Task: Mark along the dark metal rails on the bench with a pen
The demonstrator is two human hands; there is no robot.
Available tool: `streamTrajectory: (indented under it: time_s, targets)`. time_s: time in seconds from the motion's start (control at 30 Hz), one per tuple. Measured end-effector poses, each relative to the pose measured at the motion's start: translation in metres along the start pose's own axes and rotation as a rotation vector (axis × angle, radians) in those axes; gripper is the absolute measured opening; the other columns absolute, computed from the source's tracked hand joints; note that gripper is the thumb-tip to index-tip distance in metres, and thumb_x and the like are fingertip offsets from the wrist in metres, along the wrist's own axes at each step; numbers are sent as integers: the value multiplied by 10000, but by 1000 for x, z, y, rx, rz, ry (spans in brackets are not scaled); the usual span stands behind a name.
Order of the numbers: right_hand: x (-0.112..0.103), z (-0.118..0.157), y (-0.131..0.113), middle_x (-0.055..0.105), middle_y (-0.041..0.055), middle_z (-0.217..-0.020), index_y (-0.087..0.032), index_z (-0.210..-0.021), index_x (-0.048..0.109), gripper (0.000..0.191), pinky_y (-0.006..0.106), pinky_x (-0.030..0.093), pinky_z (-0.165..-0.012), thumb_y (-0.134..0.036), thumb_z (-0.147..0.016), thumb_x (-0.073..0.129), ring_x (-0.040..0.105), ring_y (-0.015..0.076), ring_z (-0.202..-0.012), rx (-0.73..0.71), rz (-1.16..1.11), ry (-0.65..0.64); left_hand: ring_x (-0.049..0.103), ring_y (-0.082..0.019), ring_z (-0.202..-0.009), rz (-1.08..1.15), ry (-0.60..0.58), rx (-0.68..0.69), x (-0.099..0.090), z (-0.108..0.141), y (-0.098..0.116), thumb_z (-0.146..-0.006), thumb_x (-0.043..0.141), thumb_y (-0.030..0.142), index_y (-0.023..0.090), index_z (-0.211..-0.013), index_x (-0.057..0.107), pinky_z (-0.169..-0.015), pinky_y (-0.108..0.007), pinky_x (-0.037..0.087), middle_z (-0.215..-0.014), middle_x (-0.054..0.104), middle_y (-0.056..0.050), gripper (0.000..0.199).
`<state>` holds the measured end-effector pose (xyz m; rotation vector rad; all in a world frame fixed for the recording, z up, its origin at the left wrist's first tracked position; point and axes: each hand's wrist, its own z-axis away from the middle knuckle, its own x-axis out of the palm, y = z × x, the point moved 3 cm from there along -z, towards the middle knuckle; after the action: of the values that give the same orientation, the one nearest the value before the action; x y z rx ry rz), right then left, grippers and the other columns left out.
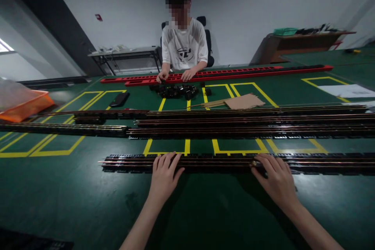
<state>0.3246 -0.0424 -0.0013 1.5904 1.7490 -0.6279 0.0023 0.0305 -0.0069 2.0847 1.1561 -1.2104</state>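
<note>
A long black rail (pixel 216 163) with copper-coloured rods along it lies across the green table in front of me. My left hand (pixel 166 170) straddles its left part, fingers over the far edge and thumb at the near side. Further right, my right hand (pixel 274 172) is closed over the same rail. A small dark object with a brassy end (pixel 256 163) shows between its thumb and fingers; the palm hides the rest, so its kind is unclear. The rail's left end, with rod tips sticking out, is left of my left hand.
More black rails with rods (pixel 249 131) lie beyond mine. Farther back are cardboard pieces (pixel 244 102), a black phone-like object (pixel 119 99), and black parts (pixel 177 91). A person (pixel 184 47) sits opposite, hands at red rails (pixel 234 73). An orange bin (pixel 26 105) stands left.
</note>
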Motion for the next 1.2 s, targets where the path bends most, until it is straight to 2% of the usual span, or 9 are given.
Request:
streamTrajectory:
  time_s: [0.2,0.47,0.63,0.73,0.87,1.0,1.2]
  targets:
    - [-1,-2,-3,646,120,-912,-141,-927,577,166,358,391,-702,-260,-879,471,540,250,-799,-22,45,-2,551,-254,-1052,33,21,-29,-2,0,2,-908,475,331,195,-1212,549,-980,-454,365,-1123,633,-93,341]
    - [-3,0,-2,653,110,-919,-156,-918,574,147,354,388,-696,-159,-830,457,545,251,-803,6,98,38,541,-224,-1122,90,2,55,2,-1,6,-934,428,338,175,-1252,513,-993,-410,390,-1194,617,-89,367]
    - [-2,1,3,654,101,-887,-169,-909,582,246,356,383,-686,-70,-752,422,553,258,-800,108,155,62,527,-273,-1153,29,80,-77,-1,-1,0,-900,461,460,177,-1173,586,-1027,-471,334,-1188,624,-114,413]
    - [-3,0,2,652,112,-904,-160,-907,583,234,355,384,-678,-89,-738,437,553,262,-800,102,141,91,555,-286,-1085,-8,71,-142,-1,-2,-4,-873,465,534,178,-1117,619,-994,-492,341,-1125,652,-110,459]
    - [-4,-7,-14,660,113,-948,-160,-893,592,143,353,392,-699,-213,-800,498,556,253,-818,15,20,117,571,-272,-970,-9,22,-148,0,-6,-4,-870,455,548,172,-1068,642,-898,-457,393,-1030,669,-90,464]
    - [1,-20,-37,667,118,-974,-143,-954,613,267,357,377,-718,-370,-840,529,552,256,-847,-11,-26,69,559,-261,-942,6,-2,-128,0,-9,-7,-869,446,557,188,-1068,646,-860,-430,405,-1021,664,-82,465]
    - [4,-33,-62,677,115,-919,-123,-929,646,244,353,353,-724,-314,-844,521,533,237,-803,-81,-55,23,549,-251,-950,45,-44,-126,2,-14,-9,-871,447,555,212,-1067,649,-853,-414,413,-1028,658,-71,445]
